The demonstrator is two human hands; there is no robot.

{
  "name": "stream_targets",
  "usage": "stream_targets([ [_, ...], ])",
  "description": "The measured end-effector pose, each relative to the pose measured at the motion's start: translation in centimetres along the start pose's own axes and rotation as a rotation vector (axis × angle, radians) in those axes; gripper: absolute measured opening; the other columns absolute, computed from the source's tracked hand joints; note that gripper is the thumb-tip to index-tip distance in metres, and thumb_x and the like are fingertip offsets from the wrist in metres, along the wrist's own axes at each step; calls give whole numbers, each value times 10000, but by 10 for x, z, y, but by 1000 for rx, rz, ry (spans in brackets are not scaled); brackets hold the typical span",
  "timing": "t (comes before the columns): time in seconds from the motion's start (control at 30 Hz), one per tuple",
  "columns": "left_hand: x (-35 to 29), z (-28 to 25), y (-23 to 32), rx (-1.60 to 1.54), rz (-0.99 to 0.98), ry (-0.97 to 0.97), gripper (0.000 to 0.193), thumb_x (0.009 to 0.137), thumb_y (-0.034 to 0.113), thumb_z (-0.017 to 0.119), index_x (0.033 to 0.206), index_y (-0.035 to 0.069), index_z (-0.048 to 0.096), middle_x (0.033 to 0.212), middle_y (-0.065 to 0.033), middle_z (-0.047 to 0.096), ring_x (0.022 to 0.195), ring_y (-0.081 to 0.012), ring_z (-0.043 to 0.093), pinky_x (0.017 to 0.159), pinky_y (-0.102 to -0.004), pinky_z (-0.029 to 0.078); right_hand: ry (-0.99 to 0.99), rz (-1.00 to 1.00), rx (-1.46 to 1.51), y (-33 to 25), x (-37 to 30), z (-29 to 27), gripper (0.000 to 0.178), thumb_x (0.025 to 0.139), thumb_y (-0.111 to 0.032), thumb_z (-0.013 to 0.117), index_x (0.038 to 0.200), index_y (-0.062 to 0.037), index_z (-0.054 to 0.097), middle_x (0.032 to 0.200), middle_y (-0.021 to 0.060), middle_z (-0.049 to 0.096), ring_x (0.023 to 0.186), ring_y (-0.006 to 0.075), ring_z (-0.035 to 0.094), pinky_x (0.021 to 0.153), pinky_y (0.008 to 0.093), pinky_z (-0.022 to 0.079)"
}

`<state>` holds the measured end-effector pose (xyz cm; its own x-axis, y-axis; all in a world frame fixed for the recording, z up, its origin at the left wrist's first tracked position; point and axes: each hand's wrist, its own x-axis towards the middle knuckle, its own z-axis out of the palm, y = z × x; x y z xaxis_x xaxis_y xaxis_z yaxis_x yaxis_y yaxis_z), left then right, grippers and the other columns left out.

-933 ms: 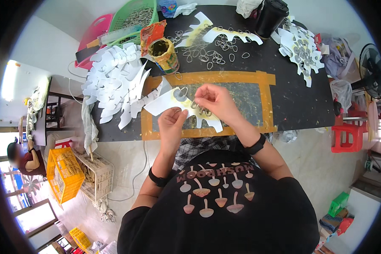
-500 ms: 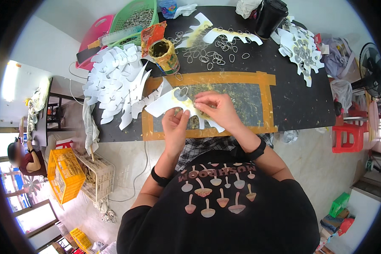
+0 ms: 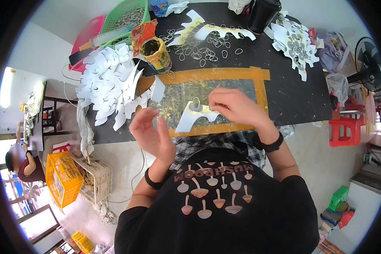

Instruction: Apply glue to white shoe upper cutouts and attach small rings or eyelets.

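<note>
A white cut-out piece [image 3: 189, 120] with a scalloped edge and yellowish smears lies tilted over the taped work sheet [image 3: 239, 86]. A metal ring [image 3: 196, 101] stands at a grey patch on its upper edge. My right hand [image 3: 238, 106] pinches at the piece's right end; a bit of another ring seems to show at the fingertips, though the fingers hide most of that spot. My left hand [image 3: 153, 134] is apart from the piece, to its left, with thumb and fingers spread and nothing in them.
Loose rings [image 3: 197, 51] lie beyond the sheet, beside a glue-smeared can [image 3: 156, 57]. White cut-outs [image 3: 108, 80] are heaped at left; pieces with rings [image 3: 298, 46] are piled at right. A green basket [image 3: 125, 17] and black cup [image 3: 262, 17] stand at the back.
My left hand has let go of the white piece, moved left and opened. The piece has turned, its left end now pointing toward me. My right hand has shifted slightly right.
</note>
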<state>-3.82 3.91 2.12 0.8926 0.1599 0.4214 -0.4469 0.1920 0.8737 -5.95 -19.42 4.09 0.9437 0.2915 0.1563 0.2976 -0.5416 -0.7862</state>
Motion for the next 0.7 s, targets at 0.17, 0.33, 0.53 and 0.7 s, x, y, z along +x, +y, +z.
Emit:
stream_targets([
  [0.17, 4, 20, -20, 648, 386, -674, 493, 759, 12, 730, 1199, 46, 510, 1132, -140, 612, 1133, -338, 555, 1053, -479, 367, 273, -52, -269, 38, -12, 29, 65, 806, -48, 657, 854, -38, 614, 934, 70, 560, 821, 271, 535, 745, 379, 456],
  [0.33, 7, 41, -59, 627, 278, -903, 490, 729, 70, 757, 1161, 81, 524, 1143, -65, 641, 1232, -326, 513, 1112, -592, 229, 252, -25, -270, 40, -15, 33, 45, 775, -55, 646, 812, -45, 624, 901, 79, 573, 834, 285, 524, 760, 386, 437],
  [0.53, 16, 54, -76, 602, 231, -1041, 479, 722, 90, 766, 1140, 105, 532, 1129, -28, 664, 1319, -322, 453, 1119, -671, 106, 345, -104, -244, 46, -18, 42, 61, 766, -30, 641, 821, -23, 613, 790, 90, 541, 764, 296, 512, 714, 387, 439],
  [0.7, 16, 53, -75, 656, 225, -1047, 441, 733, 109, 767, 1120, 134, 557, 1084, -16, 685, 1327, -312, 447, 1109, -695, 59, 444, -64, -202, 42, -33, 51, 49, 785, -17, 640, 821, -11, 607, 803, 106, 550, 741, 299, 510, 682, 383, 438],
])
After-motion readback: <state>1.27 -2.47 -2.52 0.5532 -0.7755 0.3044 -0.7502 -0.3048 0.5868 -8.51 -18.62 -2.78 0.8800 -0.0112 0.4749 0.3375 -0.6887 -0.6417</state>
